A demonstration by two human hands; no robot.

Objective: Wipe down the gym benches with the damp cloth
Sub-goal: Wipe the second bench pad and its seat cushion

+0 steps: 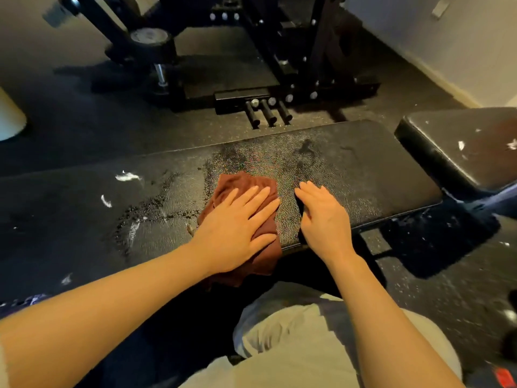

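Cloth (pixel 243 189) — brown and bunched — lies on the near edge of the black padded counter (pixel 349 169), partly hanging over it. Left hand (pixel 237 231) presses flat on it, fingers straight and spread. Right hand (pixel 324 217) rests just beside the cloth on the bare pad, fingers straight, holding nothing. Wet streaks and white flecks mark the surface — a second pad (pixel 470 147) sits to the right, a black machine frame (pixel 279 65) beyond.
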